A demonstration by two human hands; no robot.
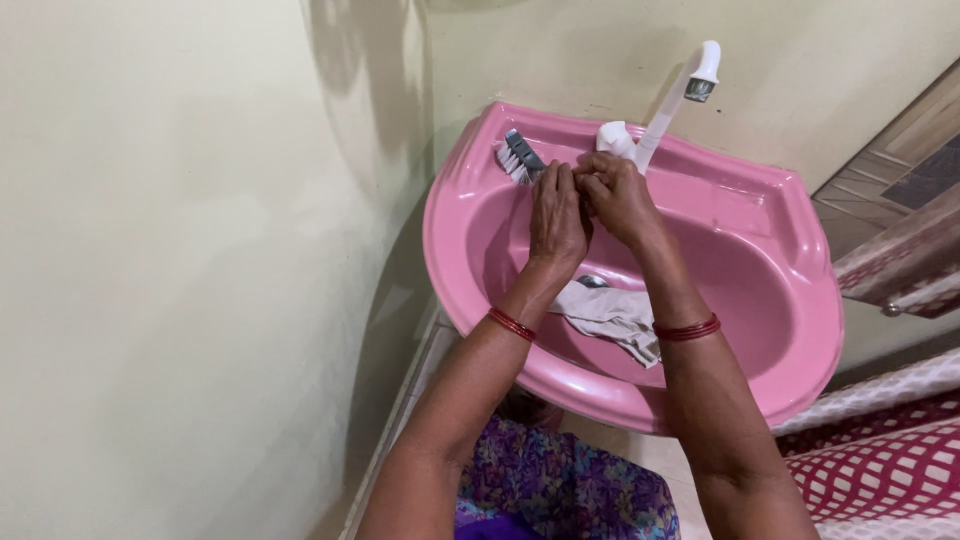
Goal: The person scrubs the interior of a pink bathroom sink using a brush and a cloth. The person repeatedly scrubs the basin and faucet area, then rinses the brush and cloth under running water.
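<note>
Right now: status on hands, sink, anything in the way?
Left hand and right hand pressed together over pink sink, near white tap. Pale cloth lies in basin. Brush on rim, beside left hand.

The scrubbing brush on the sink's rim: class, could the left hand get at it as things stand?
Probably yes. The brush lies uncovered on the pink sink rim, beside the left hand, with nothing between them.

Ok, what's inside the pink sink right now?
Inside the pink sink, a crumpled pale cloth lies beside the metal drain. The left hand and right hand hide part of the basin.
</note>
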